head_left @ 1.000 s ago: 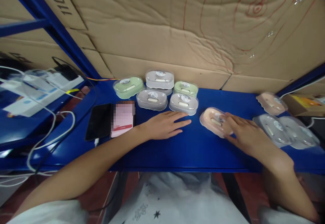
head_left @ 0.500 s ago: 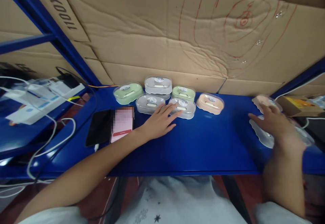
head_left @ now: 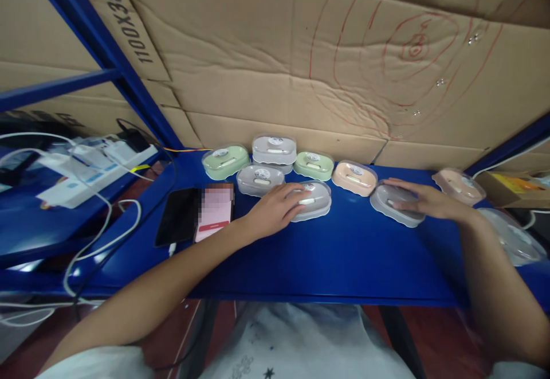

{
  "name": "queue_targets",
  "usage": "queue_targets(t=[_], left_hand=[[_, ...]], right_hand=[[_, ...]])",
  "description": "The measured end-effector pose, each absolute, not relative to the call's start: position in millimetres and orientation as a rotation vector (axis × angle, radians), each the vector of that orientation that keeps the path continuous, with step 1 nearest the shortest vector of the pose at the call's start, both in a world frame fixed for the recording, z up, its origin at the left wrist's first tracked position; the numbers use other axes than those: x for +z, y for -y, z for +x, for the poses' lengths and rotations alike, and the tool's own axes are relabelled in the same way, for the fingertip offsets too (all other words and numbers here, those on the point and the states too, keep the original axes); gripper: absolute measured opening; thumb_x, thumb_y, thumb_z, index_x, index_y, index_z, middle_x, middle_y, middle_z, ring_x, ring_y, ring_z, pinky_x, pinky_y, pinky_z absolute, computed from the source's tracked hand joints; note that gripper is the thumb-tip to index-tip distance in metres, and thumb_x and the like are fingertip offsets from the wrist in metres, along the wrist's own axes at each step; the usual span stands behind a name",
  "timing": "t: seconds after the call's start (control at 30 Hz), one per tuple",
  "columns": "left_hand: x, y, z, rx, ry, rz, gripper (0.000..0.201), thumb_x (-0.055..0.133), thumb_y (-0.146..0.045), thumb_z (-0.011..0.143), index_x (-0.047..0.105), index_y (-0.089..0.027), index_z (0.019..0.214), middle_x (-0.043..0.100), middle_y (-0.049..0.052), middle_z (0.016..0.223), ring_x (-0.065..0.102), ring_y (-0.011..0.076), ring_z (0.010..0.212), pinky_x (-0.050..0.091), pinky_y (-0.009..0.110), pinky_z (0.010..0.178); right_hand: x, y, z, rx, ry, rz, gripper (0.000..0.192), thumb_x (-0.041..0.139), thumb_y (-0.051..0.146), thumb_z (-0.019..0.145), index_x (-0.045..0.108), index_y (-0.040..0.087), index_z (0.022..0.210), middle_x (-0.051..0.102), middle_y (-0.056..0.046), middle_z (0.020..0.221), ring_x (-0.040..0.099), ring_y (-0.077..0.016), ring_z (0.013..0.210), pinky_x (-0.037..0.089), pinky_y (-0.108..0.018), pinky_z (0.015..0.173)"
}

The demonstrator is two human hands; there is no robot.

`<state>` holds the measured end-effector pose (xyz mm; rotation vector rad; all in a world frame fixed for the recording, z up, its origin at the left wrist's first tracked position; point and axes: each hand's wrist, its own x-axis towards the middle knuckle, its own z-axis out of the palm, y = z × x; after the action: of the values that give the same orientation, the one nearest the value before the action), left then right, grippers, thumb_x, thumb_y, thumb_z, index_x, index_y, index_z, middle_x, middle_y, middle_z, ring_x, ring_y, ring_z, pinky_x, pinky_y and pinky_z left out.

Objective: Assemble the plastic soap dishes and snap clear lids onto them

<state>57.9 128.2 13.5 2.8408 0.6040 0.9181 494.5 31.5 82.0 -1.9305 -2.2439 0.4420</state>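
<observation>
Several oval soap boxes with clear lids stand on the blue table. My left hand (head_left: 272,211) is closed on the left end of a grey soap box (head_left: 318,204), its fingers over the lid. To the right, my right hand (head_left: 433,201) grips another grey soap box (head_left: 382,198) across its lid. Between and behind them sit a peach soap box (head_left: 354,177) and a green soap box (head_left: 313,165). Farther left are a grey soap box (head_left: 260,179), a stacked grey one (head_left: 274,148) and a green one (head_left: 226,161).
Right of my right hand lie a peach soap box (head_left: 459,185) and a clear-lidded box (head_left: 513,235). A phone (head_left: 215,213) and a black tablet-like device (head_left: 177,217) lie at left, near a power strip (head_left: 98,178) with cables. Cardboard (head_left: 240,52) lines the back.
My right hand has moved left from the right-hand boxes, bringing a grey soap box beside the peach one. The grey box under my left hand has shifted slightly toward me.
</observation>
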Motion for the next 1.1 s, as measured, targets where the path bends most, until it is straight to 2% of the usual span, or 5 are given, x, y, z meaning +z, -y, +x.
queue_targets(t=[0.27,0.63,0.77,1.0,1.1], left_hand=[[10.5,-119.2,60.0,1.103,-0.576,3.044,0.021,0.052,-0.023,0.111,0.071,-0.018,0.118,0.075,0.01,0.113,0.072,0.0223,0.105,0.061,0.037,0.097],[8.0,-120.1,60.6,0.699,-0.508,2.905,0.032,0.055,-0.035,0.113,0.069,-0.018,0.136,0.076,0.01,0.131,0.07,0.0261,0.123,0.05,0.044,0.111],[6.4,-115.8,63.7,0.758,-0.418,2.864,0.031,0.052,-0.032,0.114,0.068,-0.017,0.136,0.077,0.011,0.131,0.069,0.0237,0.124,0.045,0.045,0.117],[5.4,-117.1,63.8,0.959,-0.527,3.007,0.027,0.05,-0.023,0.113,0.069,-0.019,0.132,0.075,0.008,0.137,0.063,0.0261,0.134,0.032,0.052,0.127],[6.7,-116.8,63.2,1.007,-0.636,3.066,0.029,0.05,-0.014,0.11,0.071,-0.019,0.129,0.072,0.011,0.14,0.061,0.0285,0.136,0.032,0.055,0.125]], right_hand=[[53.0,-51.8,507.6,-0.004,2.076,-1.902,0.044,0.05,0.055,0.102,0.079,0.024,0.112,0.078,-0.016,0.123,0.074,-0.0373,0.117,0.057,-0.055,0.107],[64.8,-24.4,477.5,0.409,2.15,-1.985,0.062,0.052,0.067,0.1,0.075,0.025,0.14,0.08,-0.009,0.129,0.079,-0.037,0.105,0.063,-0.047,0.093],[72.4,-26.9,471.4,0.242,2.118,-1.964,0.052,0.049,0.067,0.101,0.08,0.032,0.123,0.083,-0.006,0.119,0.079,-0.0372,0.1,0.063,-0.05,0.086],[64.7,-90.6,455.0,-0.032,2.262,-1.788,0.062,0.065,0.06,0.097,0.061,0.03,0.151,0.063,-0.015,0.154,0.057,-0.0409,0.145,0.045,-0.062,0.121],[62.2,-124.9,459.3,0.123,2.331,-1.82,0.069,0.073,0.055,0.091,0.06,0.029,0.153,0.068,-0.012,0.149,0.064,-0.0393,0.137,0.051,-0.059,0.116]])
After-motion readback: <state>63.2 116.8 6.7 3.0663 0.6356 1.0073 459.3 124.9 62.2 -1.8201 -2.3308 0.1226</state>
